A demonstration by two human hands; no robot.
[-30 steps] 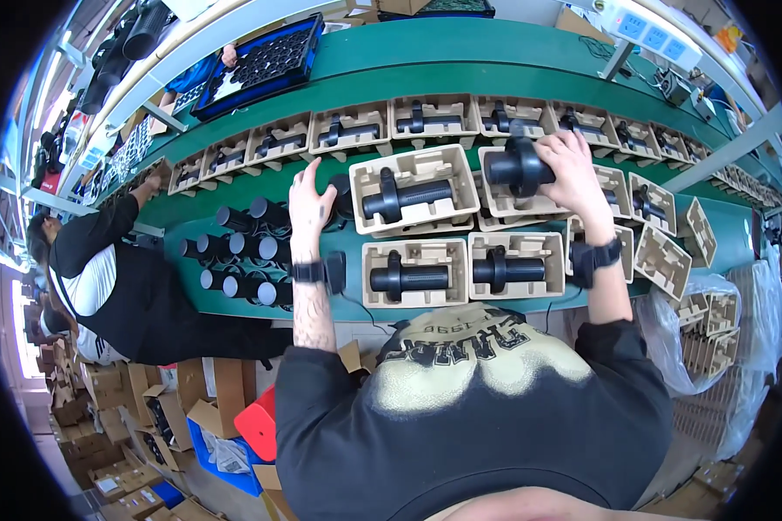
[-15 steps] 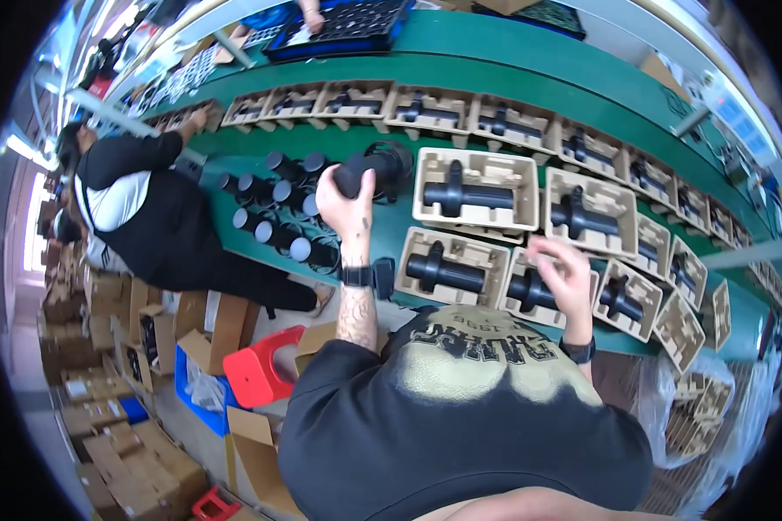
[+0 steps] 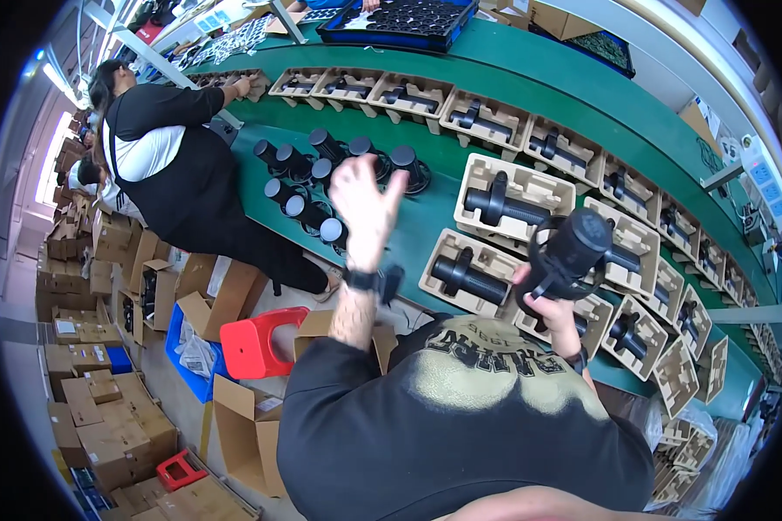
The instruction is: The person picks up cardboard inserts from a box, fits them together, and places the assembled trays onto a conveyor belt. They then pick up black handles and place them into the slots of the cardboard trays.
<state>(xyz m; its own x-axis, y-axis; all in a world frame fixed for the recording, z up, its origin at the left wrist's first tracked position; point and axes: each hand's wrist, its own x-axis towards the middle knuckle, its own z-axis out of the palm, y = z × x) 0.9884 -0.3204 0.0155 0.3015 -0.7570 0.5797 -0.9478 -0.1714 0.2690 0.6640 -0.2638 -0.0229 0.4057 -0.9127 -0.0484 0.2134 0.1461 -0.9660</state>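
Note:
My right hand [image 3: 552, 308] grips a black cylindrical device [image 3: 580, 239] by its lower end, with its top tilted up and to the right. A black ring or loop surrounds the device; its exact form is hard to make out. Below it are beige moulded trays, and it partly hides some of them. One tray [image 3: 543, 184] in the upper row and another [image 3: 443, 291] nearer me each hold a black cylinder with a collar. My left hand [image 3: 365, 204] is empty with fingers spread, just above the group of upright black cylinders [image 3: 321, 174] on the green bench.
A row of filled beige trays [image 3: 487, 130] curves along the green bench [image 3: 434, 195]. Another person [image 3: 169, 165] works at its left end. A red stool [image 3: 261, 343], a blue bin [image 3: 178, 356] and cardboard boxes [image 3: 117, 425] stand on the floor at left.
The black cylindrical device has passed from my left hand to my right and is now over the trays. My left hand has opened near the standing cylinders. The whole view has shifted.

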